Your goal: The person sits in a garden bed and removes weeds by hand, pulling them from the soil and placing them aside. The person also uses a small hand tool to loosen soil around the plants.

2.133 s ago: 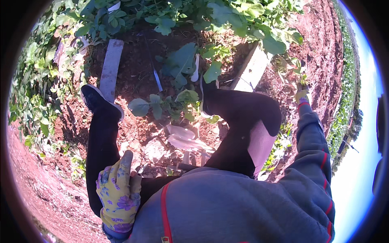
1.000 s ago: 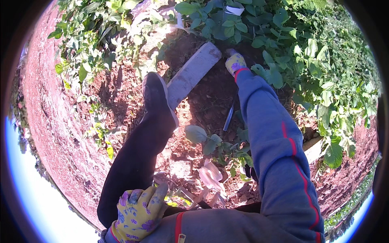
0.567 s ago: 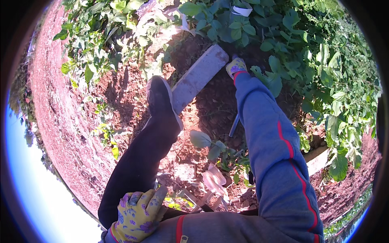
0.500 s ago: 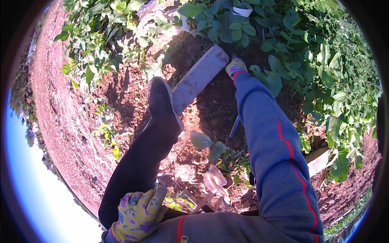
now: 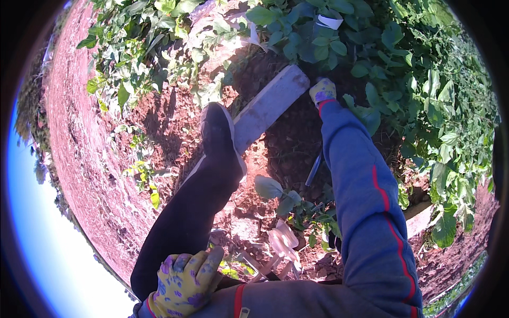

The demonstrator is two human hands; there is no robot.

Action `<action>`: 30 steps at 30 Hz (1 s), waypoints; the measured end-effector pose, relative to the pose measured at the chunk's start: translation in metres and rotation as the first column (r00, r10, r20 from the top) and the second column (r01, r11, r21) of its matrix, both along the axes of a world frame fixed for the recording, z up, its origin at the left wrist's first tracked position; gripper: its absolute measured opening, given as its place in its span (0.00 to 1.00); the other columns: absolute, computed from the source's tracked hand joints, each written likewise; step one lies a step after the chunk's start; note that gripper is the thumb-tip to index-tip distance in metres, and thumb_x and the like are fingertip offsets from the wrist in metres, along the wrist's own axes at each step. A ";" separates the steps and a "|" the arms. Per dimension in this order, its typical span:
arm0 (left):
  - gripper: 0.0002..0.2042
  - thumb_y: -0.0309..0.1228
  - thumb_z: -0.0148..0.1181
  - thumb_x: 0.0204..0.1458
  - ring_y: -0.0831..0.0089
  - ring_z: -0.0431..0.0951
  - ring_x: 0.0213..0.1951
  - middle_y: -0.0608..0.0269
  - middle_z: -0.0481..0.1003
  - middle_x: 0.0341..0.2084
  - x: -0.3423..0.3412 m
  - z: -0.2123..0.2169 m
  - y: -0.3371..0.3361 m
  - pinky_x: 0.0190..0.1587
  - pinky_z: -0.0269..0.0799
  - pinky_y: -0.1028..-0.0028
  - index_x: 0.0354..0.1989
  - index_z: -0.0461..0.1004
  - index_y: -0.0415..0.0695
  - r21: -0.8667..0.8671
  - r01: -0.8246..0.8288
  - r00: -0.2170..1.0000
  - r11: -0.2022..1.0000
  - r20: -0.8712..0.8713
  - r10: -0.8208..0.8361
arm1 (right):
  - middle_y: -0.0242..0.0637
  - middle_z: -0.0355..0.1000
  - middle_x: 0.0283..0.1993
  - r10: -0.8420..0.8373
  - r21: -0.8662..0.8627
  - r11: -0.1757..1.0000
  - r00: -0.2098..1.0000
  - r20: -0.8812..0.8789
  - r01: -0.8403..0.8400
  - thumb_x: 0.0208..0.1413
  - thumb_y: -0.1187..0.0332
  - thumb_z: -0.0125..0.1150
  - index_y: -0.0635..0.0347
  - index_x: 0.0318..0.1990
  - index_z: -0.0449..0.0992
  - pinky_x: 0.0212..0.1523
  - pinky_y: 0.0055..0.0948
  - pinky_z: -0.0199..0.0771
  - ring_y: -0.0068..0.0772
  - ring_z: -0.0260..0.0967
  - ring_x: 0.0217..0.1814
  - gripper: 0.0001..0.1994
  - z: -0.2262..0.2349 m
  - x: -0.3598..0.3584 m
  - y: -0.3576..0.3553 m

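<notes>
My left hand (image 5: 186,283), in a yellow glove with purple flowers, rests on my black-trousered left leg (image 5: 183,214), its fingers loosely bent and holding nothing visible. My right arm reaches far forward. At its end, my right hand (image 5: 322,91), in a matching glove, is closed low among shaded leaves, just right of the upper end of a pale plank (image 5: 273,105). Leaves and shade hide what its fingers grip. A blue rod (image 5: 314,168) slants out from beneath the right forearm; whether it joins something in the hand cannot be seen.
My left shoe (image 5: 217,127) is against the plank's lower end. Dense leafy plants (image 5: 403,79) fill the far and right sides. A small leafy shoot (image 5: 269,187) and a crumpled pinkish scrap (image 5: 283,242) lie nearer me. Red soil (image 5: 79,132) spreads at left.
The whole view has shifted slightly, so the plank, shoe and plants sit a little lower and further right. Both hands keep about the same places relative to the leg and plank.
</notes>
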State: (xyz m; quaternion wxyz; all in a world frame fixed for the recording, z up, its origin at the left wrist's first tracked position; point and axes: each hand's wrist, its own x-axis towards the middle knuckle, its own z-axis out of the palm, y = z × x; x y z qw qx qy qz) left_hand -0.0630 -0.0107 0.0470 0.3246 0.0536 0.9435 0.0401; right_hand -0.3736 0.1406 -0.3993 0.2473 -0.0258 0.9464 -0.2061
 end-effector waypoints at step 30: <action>0.24 0.36 0.64 0.44 0.69 0.72 0.34 0.67 0.74 0.37 0.005 0.003 0.005 0.36 0.66 0.68 0.53 0.72 0.50 0.081 0.049 0.998 0.996 -0.028 -0.047 | 0.50 0.74 0.50 0.132 -0.078 0.988 0.991 0.021 -0.130 0.56 0.54 0.50 0.57 0.46 0.78 0.54 0.46 0.70 0.53 0.70 0.53 0.19 0.065 0.020 0.051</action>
